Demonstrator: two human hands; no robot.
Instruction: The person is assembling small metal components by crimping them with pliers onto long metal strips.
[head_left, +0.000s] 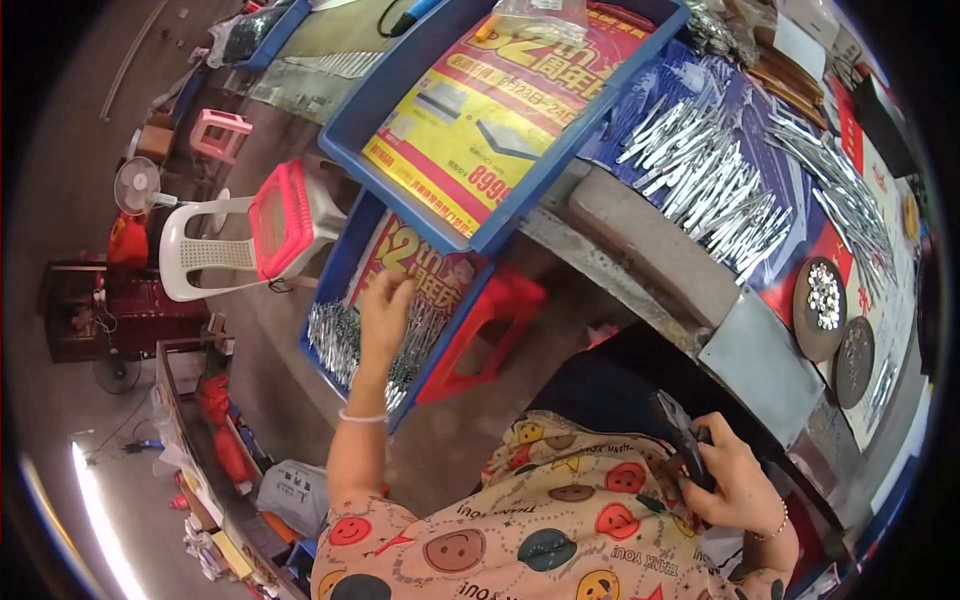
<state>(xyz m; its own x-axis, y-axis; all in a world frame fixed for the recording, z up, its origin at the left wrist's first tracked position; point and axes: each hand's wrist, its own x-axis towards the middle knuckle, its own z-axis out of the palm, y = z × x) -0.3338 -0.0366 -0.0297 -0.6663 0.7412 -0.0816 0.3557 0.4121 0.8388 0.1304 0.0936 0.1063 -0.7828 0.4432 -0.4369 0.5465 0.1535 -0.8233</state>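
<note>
My left hand (383, 318) is over the lower blue tray (437, 362), its fingers curled together. Whatever they may hold is too small to make out. Many thin silvery metal pieces (340, 340) lie in that tray, partly on a printed red and yellow sheet (420, 265). On the right, close to my body, my right hand (735, 480) is wrapped around dark pliers (685, 440). The jaws of the pliers point up and to the left, and I see nothing between them.
An upper blue tray (345, 135) lined with a yellow poster overlaps the lower one. A red stool (490, 330) stands beside it. The workbench at right carries piles of metal strips (700, 170), a grey metal plate (762, 350) and a round dish (808, 335) of small parts.
</note>
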